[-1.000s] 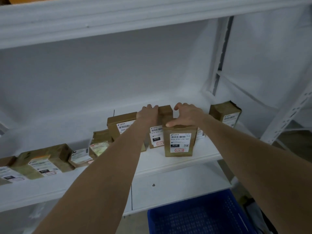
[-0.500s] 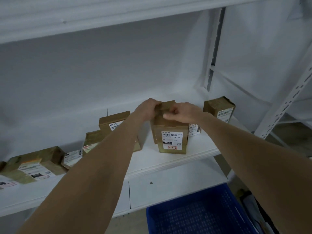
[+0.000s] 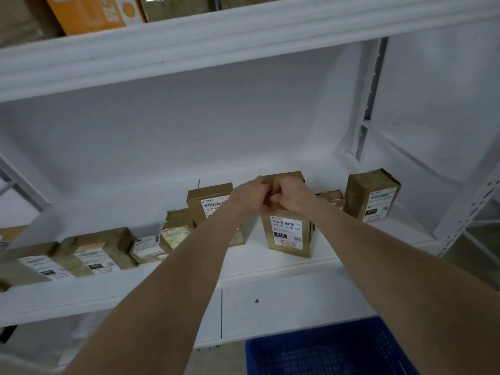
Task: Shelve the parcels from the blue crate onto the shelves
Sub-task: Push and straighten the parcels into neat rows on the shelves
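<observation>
Upright brown cardboard parcel with white label (image 3: pixel 287 231) is gripped at its top by left hand (image 3: pixel 250 194) and right hand (image 3: pixel 293 194). Fingers of both are curled closed over the top edge. It stands on the white metal shelf (image 3: pixel 270 269).

**Parcels, shelf and blue crate**

Brown cardboard parcel (image 3: pixel 288 234), upright near the front edge of the white shelf (image 3: pixel 270 269), white barcode label facing out. Second upright parcel (image 3: pixel 209 201) just left and behind it; third (image 3: pixel 372 194) well apart to the right. Further labelled parcels (image 3: pixel 92 255) lie in a row leftward. Blue crate (image 3: pixel 324 350), perforated, below the shelf.
</observation>
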